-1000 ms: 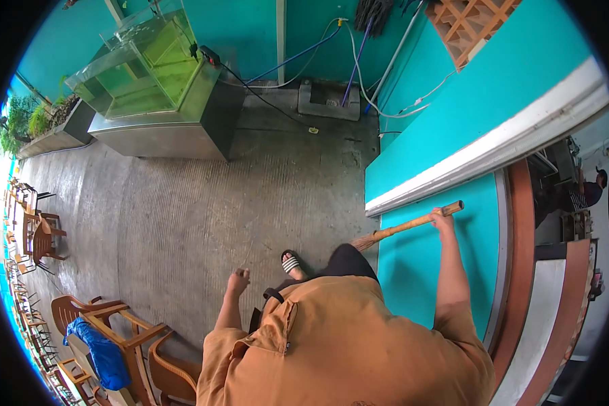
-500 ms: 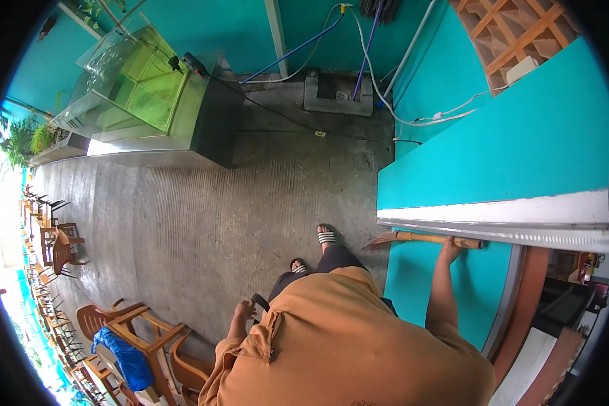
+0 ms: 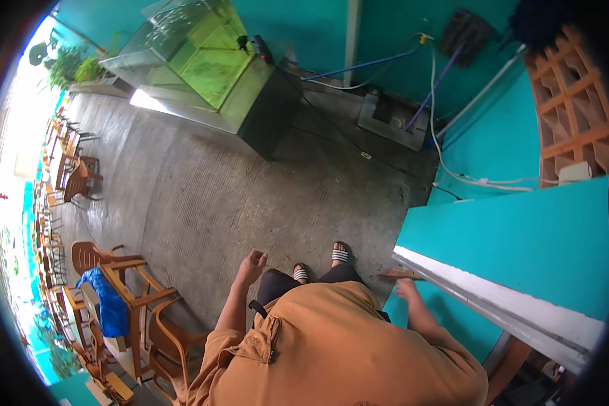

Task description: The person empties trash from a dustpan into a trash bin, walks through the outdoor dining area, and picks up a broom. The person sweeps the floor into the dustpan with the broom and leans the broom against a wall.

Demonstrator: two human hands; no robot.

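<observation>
My left hand (image 3: 252, 266) is held out over the floor to the left of my body, fingers loosely bent and nothing in it. Beside the turquoise wall on my right, my right hand (image 3: 407, 289) is close to the bristle end of a short broom (image 3: 394, 273). Most of the broom's handle is hidden under the white ledge (image 3: 494, 298). The fingers of that hand are small and blurred, so whether they touch the broom cannot be made out.
A yellow-green glass tank (image 3: 216, 71) rests on a dark stand (image 3: 271, 111) ahead. Farther right are a low concrete basin (image 3: 392, 122), hoses and a mop with a purple handle (image 3: 440, 81). Wooden chairs (image 3: 172, 331) and a blue cloth (image 3: 109, 304) are at the left.
My right hand has left the far end of the broom handle and is now by its bristles, closer to my body. My left hand has lifted forward. The view has turned.
</observation>
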